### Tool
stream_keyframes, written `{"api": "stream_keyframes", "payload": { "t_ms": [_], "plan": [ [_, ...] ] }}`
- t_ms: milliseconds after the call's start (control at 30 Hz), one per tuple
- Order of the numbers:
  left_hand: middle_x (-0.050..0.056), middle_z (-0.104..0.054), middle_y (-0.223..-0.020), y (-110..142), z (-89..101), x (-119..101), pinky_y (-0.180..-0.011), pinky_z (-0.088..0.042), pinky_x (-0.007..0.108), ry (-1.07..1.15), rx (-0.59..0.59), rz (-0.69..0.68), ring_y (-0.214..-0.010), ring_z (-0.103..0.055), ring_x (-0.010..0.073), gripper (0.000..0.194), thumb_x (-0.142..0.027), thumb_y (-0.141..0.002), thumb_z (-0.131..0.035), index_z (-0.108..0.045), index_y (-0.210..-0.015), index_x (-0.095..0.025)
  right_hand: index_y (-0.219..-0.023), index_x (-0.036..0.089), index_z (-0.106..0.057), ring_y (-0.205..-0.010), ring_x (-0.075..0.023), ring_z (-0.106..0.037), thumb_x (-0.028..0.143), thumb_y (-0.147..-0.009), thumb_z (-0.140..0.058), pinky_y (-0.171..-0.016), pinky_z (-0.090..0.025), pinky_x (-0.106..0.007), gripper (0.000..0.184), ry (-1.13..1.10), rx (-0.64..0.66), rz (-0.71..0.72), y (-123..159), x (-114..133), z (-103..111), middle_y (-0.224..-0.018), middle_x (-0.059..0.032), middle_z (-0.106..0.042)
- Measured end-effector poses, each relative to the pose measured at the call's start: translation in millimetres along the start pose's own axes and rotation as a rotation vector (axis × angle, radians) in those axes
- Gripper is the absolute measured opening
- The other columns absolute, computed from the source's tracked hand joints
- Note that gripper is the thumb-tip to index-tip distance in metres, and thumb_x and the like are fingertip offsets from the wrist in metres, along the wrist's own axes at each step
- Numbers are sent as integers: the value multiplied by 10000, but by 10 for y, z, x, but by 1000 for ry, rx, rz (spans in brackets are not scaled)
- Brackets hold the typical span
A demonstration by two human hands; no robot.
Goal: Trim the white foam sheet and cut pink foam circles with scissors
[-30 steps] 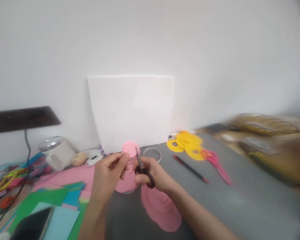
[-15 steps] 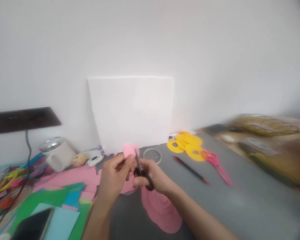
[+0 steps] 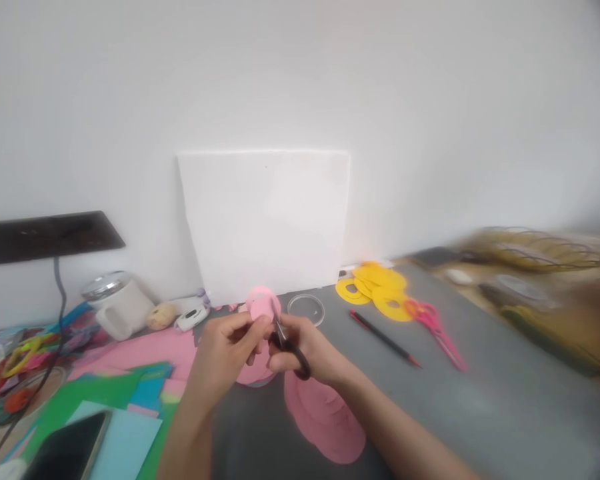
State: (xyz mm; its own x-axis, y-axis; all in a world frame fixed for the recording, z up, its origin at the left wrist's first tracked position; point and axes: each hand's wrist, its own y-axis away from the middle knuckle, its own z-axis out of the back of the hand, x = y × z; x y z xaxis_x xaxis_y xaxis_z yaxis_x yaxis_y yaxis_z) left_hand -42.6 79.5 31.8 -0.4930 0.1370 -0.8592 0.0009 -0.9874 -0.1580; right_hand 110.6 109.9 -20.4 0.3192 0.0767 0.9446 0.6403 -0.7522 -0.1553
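Note:
Between its thumb and fingers, my left hand [image 3: 233, 347] pinches a small round piece of pink paper [image 3: 261, 304]. My right hand [image 3: 305, 347] is closed on dark-handled scissors [image 3: 293, 353], whose blades point up and touch the right edge of the paper. Below the hands, a pile of pink paper circles [image 3: 327, 427] lies on the dark grey table. Another pink round piece [image 3: 257, 373] shows partly behind my left hand. Past my right hand sits a clear ring-shaped lid or roll [image 3: 306, 310].
Yellow paper rings [image 3: 375, 290], a black-and-red pen [image 3: 385, 338] and pink scissors [image 3: 437, 333] lie to the right. A white board [image 3: 270, 227] leans on the wall. Coloured paper [image 3: 120, 433], a phone [image 3: 67, 450] and a white mug [image 3: 120, 310] are at left.
The scissors blades have moved slightly along the pink paper's right edge, and a curved rim now shows around the paper. Both hands stay nearly in place; the view has shifted a little.

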Motion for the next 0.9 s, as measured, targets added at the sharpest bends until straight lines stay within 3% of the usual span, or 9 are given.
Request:
{"api": "stream_keyframes", "payload": {
  "t_ms": [167, 433, 633, 900],
  "plan": [
    [-40, -478, -423, -8, 12, 32, -446, -308, 219, -18, 4, -13, -444, -407, 89, 414, -420, -816, -552, -503, -477, -188, -855, 158, -577, -501, -59, -359, 355, -560, -855, -482, -288, -206, 451, -4, -14, -23, -4, -48, 3, -611, 50, -544],
    [-44, -458, -401, -19, -2, 52, -400, -269, 216, -53, 74, 5, -399, -357, 76, 456, -436, -808, -544, -445, -440, -186, -827, 159, -576, -524, -68, -377, 366, -560, -852, -498, -286, -207, 436, 19, -31, 15, -10, -24, 7, -575, 71, -477],
    [-34, -478, -433, -18, 11, 17, -433, -291, 212, -53, 81, -10, -456, -402, 90, 417, -440, -821, -530, -535, -491, -184, -756, 154, -559, -437, -61, -420, 427, -542, -829, -437, -335, -201, 439, 57, -92, -44, -5, 12, -7, -553, 44, -558],
    [-31, -500, -460, -34, 74, 113, -435, -325, 205, -19, 130, -17, -459, -437, 95, 328, -347, -795, -579, -556, -510, -187, -744, 177, -540, -422, -97, -493, 333, -639, -736, -437, -390, -212, 272, 93, -249, -24, -25, 3, 57, -433, 85, -481]
  ]
}}
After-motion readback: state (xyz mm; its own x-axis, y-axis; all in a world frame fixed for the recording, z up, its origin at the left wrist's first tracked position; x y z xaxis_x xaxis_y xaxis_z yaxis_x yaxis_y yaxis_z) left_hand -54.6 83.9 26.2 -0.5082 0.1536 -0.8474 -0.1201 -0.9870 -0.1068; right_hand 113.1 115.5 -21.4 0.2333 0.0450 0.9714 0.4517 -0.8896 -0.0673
